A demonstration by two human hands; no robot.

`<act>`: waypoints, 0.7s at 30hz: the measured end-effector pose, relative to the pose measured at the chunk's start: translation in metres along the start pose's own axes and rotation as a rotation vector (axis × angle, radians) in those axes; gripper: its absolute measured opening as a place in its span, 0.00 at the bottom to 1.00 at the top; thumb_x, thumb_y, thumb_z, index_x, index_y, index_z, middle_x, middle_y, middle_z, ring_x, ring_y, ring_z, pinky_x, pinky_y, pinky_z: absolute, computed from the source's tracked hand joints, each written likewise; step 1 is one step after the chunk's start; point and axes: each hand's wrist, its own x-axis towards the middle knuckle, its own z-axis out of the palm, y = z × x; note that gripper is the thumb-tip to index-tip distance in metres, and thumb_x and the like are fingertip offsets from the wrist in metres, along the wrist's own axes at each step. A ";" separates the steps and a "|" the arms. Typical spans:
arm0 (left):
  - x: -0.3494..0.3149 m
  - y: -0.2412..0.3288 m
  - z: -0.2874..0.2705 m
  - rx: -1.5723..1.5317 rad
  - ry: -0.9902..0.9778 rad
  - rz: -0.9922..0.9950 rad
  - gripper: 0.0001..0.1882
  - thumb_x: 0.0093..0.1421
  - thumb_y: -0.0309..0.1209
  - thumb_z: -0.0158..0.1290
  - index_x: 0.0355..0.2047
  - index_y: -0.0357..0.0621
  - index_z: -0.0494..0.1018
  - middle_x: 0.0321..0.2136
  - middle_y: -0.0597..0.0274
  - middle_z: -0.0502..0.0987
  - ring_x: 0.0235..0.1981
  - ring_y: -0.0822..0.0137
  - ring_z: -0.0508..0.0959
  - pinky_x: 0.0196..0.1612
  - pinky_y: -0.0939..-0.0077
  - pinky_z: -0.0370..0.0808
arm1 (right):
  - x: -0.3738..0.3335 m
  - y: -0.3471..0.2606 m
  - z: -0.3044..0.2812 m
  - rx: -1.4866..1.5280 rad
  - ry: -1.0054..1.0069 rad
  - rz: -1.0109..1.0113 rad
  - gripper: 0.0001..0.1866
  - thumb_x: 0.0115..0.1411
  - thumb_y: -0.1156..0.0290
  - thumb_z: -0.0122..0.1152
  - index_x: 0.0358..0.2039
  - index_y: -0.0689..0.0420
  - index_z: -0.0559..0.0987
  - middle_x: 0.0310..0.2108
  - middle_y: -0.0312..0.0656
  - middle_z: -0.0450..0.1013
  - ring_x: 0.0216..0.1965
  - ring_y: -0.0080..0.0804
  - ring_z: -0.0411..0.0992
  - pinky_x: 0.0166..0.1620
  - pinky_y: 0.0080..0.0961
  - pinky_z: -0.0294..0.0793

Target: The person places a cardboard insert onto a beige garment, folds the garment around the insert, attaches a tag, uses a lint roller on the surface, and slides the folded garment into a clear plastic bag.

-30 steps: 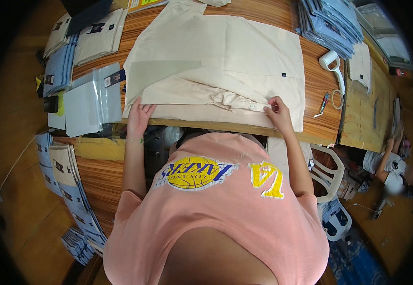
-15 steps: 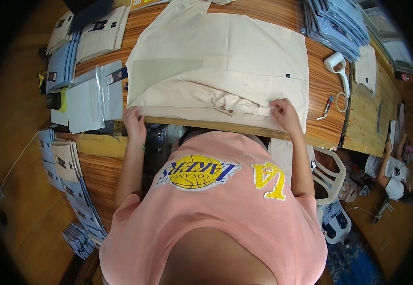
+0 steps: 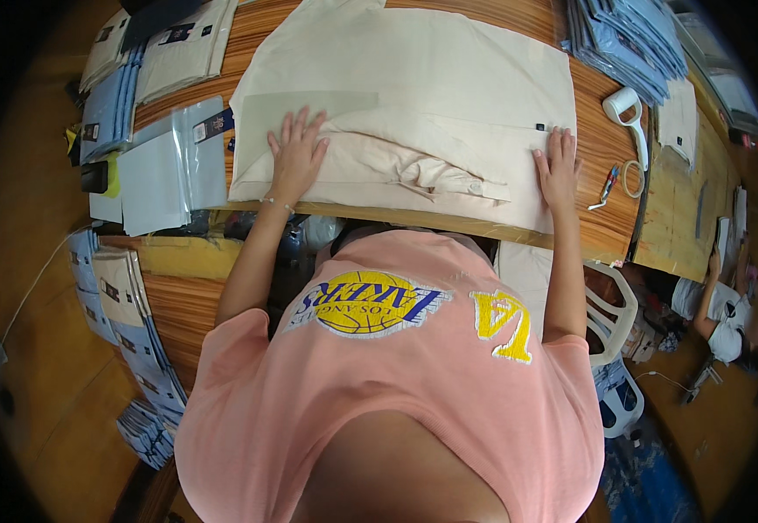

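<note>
Striped wood-grain tabletop (image 3: 614, 228) bears one cream woven shirt (image 3: 475, 74), spread flat before the person, one cuffed sleeve (image 3: 438, 177) crumpled across it. Two hands lie palm-down on the fabric, grasping nothing: left hand (image 3: 298, 157) splayed wide, right hand (image 3: 559, 172) near its edge. Rightward sit one circular tape roll (image 3: 625, 183) and one glossy plastic-bagged blue stack (image 3: 627, 52).

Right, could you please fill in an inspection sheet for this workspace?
Surface: wood-grain table, largely covered by the work.
Job's things: cream garment spread out, crumpled near the table's front edge.
Clutter: white handled device, tan ring and blue packaged stack at right; clear plastic sleeves at left.
Grip: left hand and right hand open, palm-down on the garment.
Cables: thin cord at far left.
Surroundings: plastic chair and another person at right.
</note>
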 end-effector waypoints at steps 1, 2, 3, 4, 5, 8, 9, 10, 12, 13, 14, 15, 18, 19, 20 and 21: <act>0.003 0.010 -0.006 0.019 0.048 -0.023 0.21 0.58 0.37 0.48 0.52 0.53 0.66 0.54 0.59 0.63 0.58 0.55 0.58 0.58 0.46 0.49 | 0.000 -0.001 -0.003 -0.001 0.050 0.012 0.29 0.59 0.53 0.48 0.59 0.51 0.61 0.62 0.46 0.50 0.64 0.44 0.47 0.60 0.54 0.41; 0.004 0.019 -0.013 -0.077 0.055 0.084 0.19 0.56 0.38 0.50 0.49 0.53 0.69 0.50 0.60 0.65 0.55 0.55 0.60 0.56 0.50 0.52 | -0.002 0.002 -0.010 -0.027 0.115 0.013 0.29 0.59 0.52 0.49 0.58 0.51 0.62 0.61 0.47 0.52 0.63 0.45 0.48 0.60 0.54 0.43; 0.003 0.029 -0.020 -0.170 0.059 0.188 0.17 0.54 0.38 0.52 0.45 0.52 0.71 0.47 0.61 0.68 0.52 0.56 0.63 0.55 0.54 0.55 | -0.006 0.008 -0.019 -0.051 0.177 0.011 0.29 0.58 0.52 0.50 0.58 0.51 0.62 0.61 0.48 0.53 0.62 0.46 0.49 0.59 0.53 0.45; 0.000 0.039 -0.022 -0.264 0.064 0.290 0.16 0.53 0.38 0.54 0.42 0.51 0.74 0.44 0.63 0.70 0.49 0.57 0.65 0.53 0.58 0.58 | -0.009 0.016 -0.025 -0.074 0.238 0.008 0.30 0.57 0.52 0.51 0.57 0.51 0.62 0.60 0.49 0.54 0.61 0.47 0.50 0.59 0.53 0.46; -0.003 0.053 -0.021 -0.324 -0.004 0.331 0.14 0.51 0.38 0.55 0.38 0.51 0.75 0.40 0.64 0.71 0.46 0.58 0.67 0.50 0.61 0.59 | -0.012 0.029 -0.027 -0.060 0.306 0.084 0.29 0.57 0.52 0.52 0.56 0.51 0.63 0.58 0.49 0.56 0.59 0.48 0.52 0.57 0.52 0.50; -0.007 0.093 -0.013 -0.419 -0.164 0.379 0.08 0.48 0.38 0.58 0.27 0.50 0.77 0.31 0.68 0.73 0.39 0.63 0.69 0.44 0.68 0.62 | -0.022 0.078 -0.020 -0.050 0.426 0.336 0.29 0.56 0.52 0.54 0.54 0.53 0.65 0.53 0.50 0.60 0.54 0.50 0.58 0.53 0.49 0.58; -0.006 0.101 -0.009 -0.401 -0.186 0.352 0.08 0.48 0.38 0.58 0.25 0.49 0.77 0.29 0.68 0.73 0.38 0.64 0.69 0.42 0.69 0.62 | -0.020 0.089 -0.018 -0.075 0.414 0.443 0.28 0.56 0.52 0.54 0.53 0.54 0.66 0.52 0.50 0.61 0.53 0.50 0.59 0.51 0.48 0.60; -0.007 0.107 -0.006 -0.382 -0.208 0.324 0.08 0.48 0.38 0.58 0.23 0.49 0.77 0.27 0.69 0.73 0.37 0.65 0.69 0.41 0.70 0.63 | -0.020 0.099 -0.015 -0.100 0.401 0.548 0.28 0.56 0.52 0.55 0.52 0.55 0.67 0.51 0.50 0.62 0.51 0.50 0.61 0.49 0.47 0.62; -0.007 0.112 0.000 -0.351 -0.247 0.276 0.07 0.48 0.37 0.57 0.23 0.49 0.77 0.24 0.67 0.73 0.35 0.66 0.70 0.40 0.70 0.63 | -0.012 0.094 -0.014 -0.139 0.319 0.636 0.26 0.55 0.53 0.57 0.48 0.57 0.69 0.47 0.50 0.65 0.47 0.49 0.64 0.47 0.45 0.64; -0.007 0.112 0.003 -0.336 -0.266 0.251 0.07 0.49 0.37 0.57 0.22 0.48 0.76 0.23 0.67 0.73 0.34 0.66 0.70 0.40 0.70 0.63 | -0.008 0.091 -0.014 -0.159 0.277 0.679 0.25 0.54 0.54 0.58 0.47 0.58 0.70 0.46 0.51 0.66 0.46 0.49 0.65 0.46 0.44 0.65; -0.007 0.111 0.004 -0.412 -0.248 0.220 0.07 0.49 0.37 0.56 0.23 0.47 0.76 0.23 0.65 0.73 0.32 0.65 0.71 0.39 0.70 0.63 | -0.005 0.098 -0.012 -0.083 0.260 0.650 0.24 0.54 0.56 0.59 0.45 0.59 0.71 0.44 0.50 0.67 0.44 0.48 0.66 0.45 0.43 0.66; -0.006 0.110 0.005 -0.490 -0.231 0.197 0.08 0.49 0.36 0.56 0.23 0.46 0.76 0.22 0.64 0.73 0.31 0.64 0.71 0.38 0.70 0.64 | -0.005 0.113 -0.012 -0.011 0.246 0.628 0.22 0.54 0.57 0.60 0.43 0.60 0.72 0.42 0.50 0.68 0.42 0.47 0.68 0.44 0.41 0.67; -0.002 0.105 0.007 -0.586 -0.219 0.166 0.08 0.50 0.35 0.55 0.24 0.44 0.76 0.21 0.61 0.73 0.28 0.60 0.71 0.36 0.68 0.66 | -0.006 0.144 -0.007 0.058 0.276 0.556 0.20 0.53 0.63 0.62 0.42 0.63 0.73 0.30 0.47 0.72 0.31 0.44 0.71 0.37 0.35 0.70; -0.001 0.104 0.007 -0.597 -0.223 0.165 0.08 0.50 0.34 0.55 0.24 0.43 0.76 0.21 0.60 0.73 0.27 0.59 0.71 0.35 0.68 0.66 | -0.008 0.150 -0.006 0.055 0.298 0.534 0.19 0.53 0.65 0.62 0.42 0.63 0.73 0.25 0.45 0.73 0.26 0.43 0.72 0.34 0.33 0.71; -0.001 0.103 0.008 -0.595 -0.222 0.168 0.08 0.50 0.34 0.55 0.24 0.42 0.76 0.21 0.59 0.73 0.26 0.59 0.71 0.33 0.68 0.67 | -0.008 0.148 -0.006 0.017 0.301 0.497 0.18 0.53 0.67 0.61 0.41 0.64 0.73 0.25 0.44 0.73 0.26 0.41 0.71 0.33 0.32 0.71; -0.001 0.103 0.008 -0.593 -0.223 0.173 0.08 0.51 0.34 0.55 0.25 0.41 0.75 0.21 0.59 0.73 0.26 0.59 0.71 0.32 0.69 0.67 | -0.010 0.147 -0.007 -0.022 0.304 0.463 0.16 0.54 0.69 0.60 0.40 0.64 0.73 0.25 0.43 0.73 0.25 0.38 0.71 0.32 0.31 0.71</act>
